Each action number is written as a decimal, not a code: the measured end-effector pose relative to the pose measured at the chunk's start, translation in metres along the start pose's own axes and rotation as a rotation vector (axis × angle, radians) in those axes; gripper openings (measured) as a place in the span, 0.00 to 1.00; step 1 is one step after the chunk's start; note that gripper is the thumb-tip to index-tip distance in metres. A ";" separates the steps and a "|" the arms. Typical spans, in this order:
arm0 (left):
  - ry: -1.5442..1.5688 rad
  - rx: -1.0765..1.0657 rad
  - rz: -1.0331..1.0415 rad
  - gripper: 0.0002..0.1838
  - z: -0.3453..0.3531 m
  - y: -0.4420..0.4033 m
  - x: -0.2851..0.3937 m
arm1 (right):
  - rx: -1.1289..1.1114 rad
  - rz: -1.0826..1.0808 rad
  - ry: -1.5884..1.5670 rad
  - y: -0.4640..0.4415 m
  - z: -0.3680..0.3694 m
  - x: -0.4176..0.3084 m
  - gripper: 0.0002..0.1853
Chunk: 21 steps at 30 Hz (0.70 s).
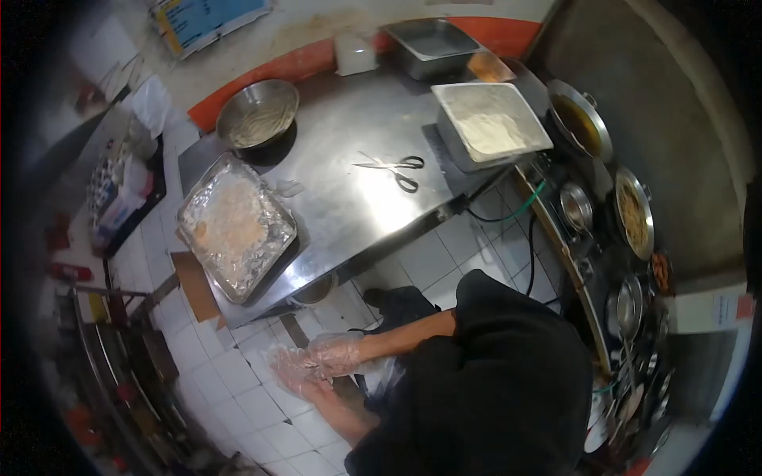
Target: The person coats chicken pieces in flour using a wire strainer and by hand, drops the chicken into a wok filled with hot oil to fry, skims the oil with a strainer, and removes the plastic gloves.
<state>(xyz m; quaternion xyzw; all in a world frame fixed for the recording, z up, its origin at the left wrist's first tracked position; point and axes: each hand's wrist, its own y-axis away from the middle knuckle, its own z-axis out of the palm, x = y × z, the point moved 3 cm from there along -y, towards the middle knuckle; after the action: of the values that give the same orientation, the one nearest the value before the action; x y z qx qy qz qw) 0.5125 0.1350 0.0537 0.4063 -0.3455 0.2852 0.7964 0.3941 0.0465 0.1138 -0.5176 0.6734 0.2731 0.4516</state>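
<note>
My right hand [336,354] and my left hand [295,370] are together over the tiled floor, in front of the table. Both wear loose, clear plastic gloves. The right hand's fingers are closed at the glove on my left hand; the exact grip is partly hidden by the crinkled plastic. My left fingers point away from my body and look stretched out. Closest to the hands on the table is a foil-lined tray [238,278] with a pale, floury layer and a small brownish lump in it.
On the steel table [325,127] lie black-handled scissors [394,167]. A metal bowl [258,115], a pan of white flour [492,127] and a deep metal pan [432,40] stand there too. Right are woks with oil [578,123] and food [633,214]. A shelf [111,341] stands left.
</note>
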 end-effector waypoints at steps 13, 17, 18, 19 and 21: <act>-0.354 -0.525 -0.158 0.25 0.048 0.099 -0.019 | 0.718 0.324 0.230 0.058 0.004 -0.008 0.18; -0.461 -0.811 -0.172 0.26 0.069 0.132 -0.040 | 1.027 0.252 0.378 0.109 0.015 0.017 0.23; -0.471 -0.935 -0.170 0.26 0.076 0.138 -0.043 | 1.071 0.280 0.390 0.116 0.019 0.030 0.23; -0.490 -0.979 -0.189 0.26 0.082 0.144 -0.047 | 1.154 0.235 0.243 0.126 0.019 0.045 0.23; -0.694 -1.067 -0.224 0.29 0.097 0.161 -0.063 | 1.273 0.194 0.123 0.161 0.002 0.038 0.23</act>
<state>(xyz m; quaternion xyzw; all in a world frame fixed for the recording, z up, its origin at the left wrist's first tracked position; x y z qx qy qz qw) 0.3259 0.1237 0.1183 0.0568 -0.6327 -0.1582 0.7560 0.2408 0.0819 0.0629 -0.1001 0.7720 -0.1704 0.6042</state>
